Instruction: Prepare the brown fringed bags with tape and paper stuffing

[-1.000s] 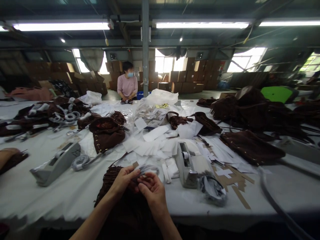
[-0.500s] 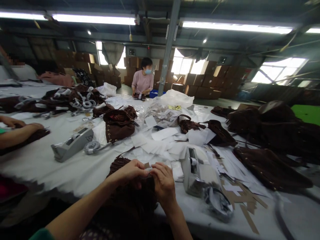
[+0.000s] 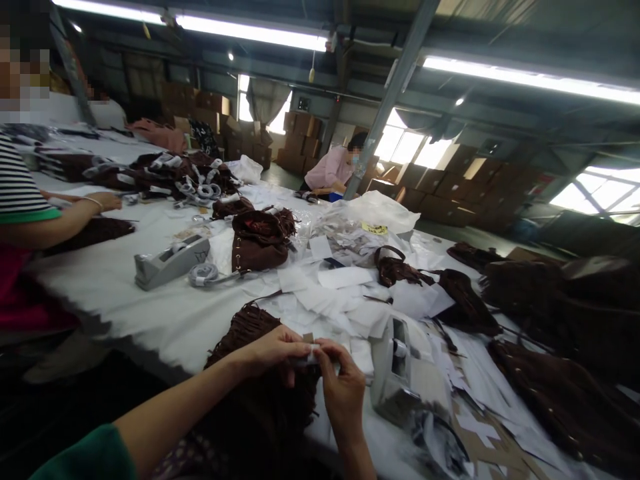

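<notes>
At the near edge of the bench (image 3: 165, 317), left hand (image 3: 273, 348) and right hand (image 3: 344, 393) both pinch a small white strip (image 3: 309, 359), grips touching, seemingly steadied over the brown fringed bag (image 3: 245, 330) beneath; tape dispenser (image 3: 400, 373) just right, handy.

Single view: head-worn cam at the near edge of a white cloth-covered desk (image 3: 150, 313), facing forward and down across it. Very wide lens, so long fluorescent ceiling tubes (image 3: 250, 30) sit at the top and own forearms at the bottom. Frame is rolled: the grey steel pillar (image 3: 395, 87) leans right. Closest in, bottom centre: left hand (image 3: 273, 350) and right hand (image 3: 343, 393) meeting on a small white paper strip (image 3: 311, 353) above a dark brown fringed suede bag (image 3: 250, 333). Person in a pink top (image 3: 333, 170) is small at the far side. Person in a striped top (image 3: 20, 187) is cut off by the left edge, close.
</notes>
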A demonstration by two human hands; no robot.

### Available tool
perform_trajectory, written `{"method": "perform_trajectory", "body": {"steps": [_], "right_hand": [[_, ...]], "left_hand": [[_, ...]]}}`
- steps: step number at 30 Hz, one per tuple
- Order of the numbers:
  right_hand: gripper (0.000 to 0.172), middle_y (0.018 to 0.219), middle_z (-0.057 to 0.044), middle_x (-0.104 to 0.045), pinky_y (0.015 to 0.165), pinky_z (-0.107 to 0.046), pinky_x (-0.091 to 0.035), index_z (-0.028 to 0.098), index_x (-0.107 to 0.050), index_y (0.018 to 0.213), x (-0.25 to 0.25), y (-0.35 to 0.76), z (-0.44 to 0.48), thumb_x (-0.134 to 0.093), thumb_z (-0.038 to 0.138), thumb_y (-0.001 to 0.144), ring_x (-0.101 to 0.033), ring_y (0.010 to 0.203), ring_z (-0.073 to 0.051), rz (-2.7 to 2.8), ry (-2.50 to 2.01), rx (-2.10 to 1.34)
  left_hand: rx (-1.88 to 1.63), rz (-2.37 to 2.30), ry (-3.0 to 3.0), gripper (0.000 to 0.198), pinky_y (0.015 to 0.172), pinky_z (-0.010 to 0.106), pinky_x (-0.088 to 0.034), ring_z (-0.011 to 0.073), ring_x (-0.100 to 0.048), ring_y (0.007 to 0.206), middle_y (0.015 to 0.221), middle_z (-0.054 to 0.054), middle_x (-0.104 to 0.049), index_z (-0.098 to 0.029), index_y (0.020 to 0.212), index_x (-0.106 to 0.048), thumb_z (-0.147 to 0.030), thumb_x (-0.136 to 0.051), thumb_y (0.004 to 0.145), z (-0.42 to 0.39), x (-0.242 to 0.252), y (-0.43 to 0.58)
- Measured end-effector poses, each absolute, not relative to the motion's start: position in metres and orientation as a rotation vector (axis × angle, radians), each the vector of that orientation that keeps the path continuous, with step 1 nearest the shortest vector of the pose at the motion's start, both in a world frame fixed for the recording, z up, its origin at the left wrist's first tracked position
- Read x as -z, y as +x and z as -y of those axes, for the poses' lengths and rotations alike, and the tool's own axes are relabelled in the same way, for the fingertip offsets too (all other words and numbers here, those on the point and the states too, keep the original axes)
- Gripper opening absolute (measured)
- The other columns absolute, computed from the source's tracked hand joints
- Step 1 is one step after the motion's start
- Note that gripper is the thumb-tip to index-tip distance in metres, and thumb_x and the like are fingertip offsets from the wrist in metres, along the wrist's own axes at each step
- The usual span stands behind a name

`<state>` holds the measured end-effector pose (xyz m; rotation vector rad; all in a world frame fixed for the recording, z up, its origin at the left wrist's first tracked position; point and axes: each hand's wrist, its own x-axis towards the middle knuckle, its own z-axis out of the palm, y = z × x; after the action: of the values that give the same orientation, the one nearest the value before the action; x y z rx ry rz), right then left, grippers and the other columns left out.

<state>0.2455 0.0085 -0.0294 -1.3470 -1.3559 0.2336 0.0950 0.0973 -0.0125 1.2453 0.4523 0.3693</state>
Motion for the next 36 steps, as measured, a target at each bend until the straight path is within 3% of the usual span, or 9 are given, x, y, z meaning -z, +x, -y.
{"method": "perform_trajectory", "body": {"steps": [3, 6, 10, 15, 19, 26, 31, 36], "right_hand": [[0.024, 0.117, -0.011, -0.064, 0.095, -0.043, -0.047, 0.021, -0.063, 0.112, 0.054, 0.249, -0.005, -0.055, 0.018, 0.089, -0.059, 0.109, -0.023, 1.616, -1.243, 0.129], [0.038, 0.128, -0.015, -0.056, 0.097, -0.046, -0.045, 0.021, -0.054, 0.127, 0.063, 0.255, -0.004, -0.054, 0.013, 0.089, -0.054, 0.117, -0.025, 1.781, -1.223, 0.306], [0.036, 0.116, -0.013, -0.062, 0.093, -0.043, -0.046, 0.018, -0.054, 0.126, 0.053, 0.259, -0.006, -0.052, 0.013, 0.090, -0.055, 0.113, -0.025, 1.915, -1.192, 0.372], [0.028, 0.108, -0.012, -0.063, 0.088, -0.041, -0.047, 0.017, -0.055, 0.119, 0.043, 0.256, -0.008, -0.048, 0.017, 0.092, -0.057, 0.104, -0.024, 1.996, -1.242, 0.355], [0.024, 0.103, -0.011, -0.061, 0.084, -0.040, -0.047, 0.017, -0.054, 0.115, 0.044, 0.254, -0.007, -0.045, 0.016, 0.093, -0.057, 0.099, -0.023, 1.985, -1.295, 0.317], [0.022, 0.101, -0.009, -0.060, 0.082, -0.038, -0.046, 0.018, -0.056, 0.113, 0.040, 0.256, -0.005, -0.047, 0.016, 0.092, -0.056, 0.093, -0.021, 1.989, -1.345, 0.258], [0.024, 0.097, -0.007, -0.064, 0.083, -0.038, -0.046, 0.020, -0.053, 0.116, 0.038, 0.260, -0.005, -0.051, 0.020, 0.092, -0.059, 0.089, -0.020, 1.881, -1.294, 0.265], [0.014, 0.094, -0.005, -0.066, 0.083, -0.037, -0.043, 0.021, -0.058, 0.103, 0.039, 0.259, -0.005, -0.049, 0.018, 0.092, -0.060, 0.089, -0.019, 1.901, -1.289, 0.259]], "left_hand": [[-0.396, -0.462, 1.144, 0.036, 0.035, 0.019, -0.040, 0.0116, -0.055, 0.036, 0.054, 0.001, -0.060, -0.012, 0.063, -0.062, -0.046, -0.066, 0.073, -0.098, 0.021, 0.097], [-0.368, -0.481, 1.121, 0.035, 0.036, 0.021, -0.042, 0.0136, -0.056, 0.036, 0.050, 0.001, -0.058, -0.012, 0.058, -0.059, -0.044, -0.068, 0.071, -0.099, 0.023, 0.096], [-0.319, -0.507, 1.183, 0.032, 0.037, 0.024, -0.046, 0.0157, -0.058, 0.038, 0.052, 0.001, -0.059, -0.012, 0.063, -0.061, -0.043, -0.068, 0.069, -0.101, 0.016, 0.091], [-0.344, -0.530, 1.265, 0.028, 0.038, 0.021, -0.045, 0.0126, -0.057, 0.038, 0.052, -0.001, -0.056, -0.012, 0.064, -0.062, -0.039, -0.064, 0.069, -0.098, 0.010, 0.091], [-0.430, -0.654, 1.217, 0.027, 0.036, 0.019, -0.043, 0.0139, -0.059, 0.038, 0.050, -0.001, -0.055, -0.014, 0.064, -0.056, -0.039, -0.064, 0.069, -0.092, 0.018, 0.098], [-0.479, -0.700, 1.099, 0.035, 0.034, 0.020, -0.044, 0.0155, -0.061, 0.039, 0.061, -0.001, -0.063, -0.017, 0.091, -0.056, -0.039, -0.068, 0.066, -0.087, 0.029, 0.104], [-0.479, -0.686, 1.072, 0.033, 0.033, 0.019, -0.043, 0.0142, -0.059, 0.037, 0.059, -0.002, -0.061, -0.017, 0.088, -0.055, -0.039, -0.066, 0.066, -0.085, 0.027, 0.105], [-0.518, -0.696, 1.121, 0.034, 0.031, 0.018, -0.041, 0.0118, -0.056, 0.034, 0.059, -0.003, -0.060, -0.017, 0.090, -0.057, -0.040, -0.066, 0.068, -0.083, 0.027, 0.106]]}}
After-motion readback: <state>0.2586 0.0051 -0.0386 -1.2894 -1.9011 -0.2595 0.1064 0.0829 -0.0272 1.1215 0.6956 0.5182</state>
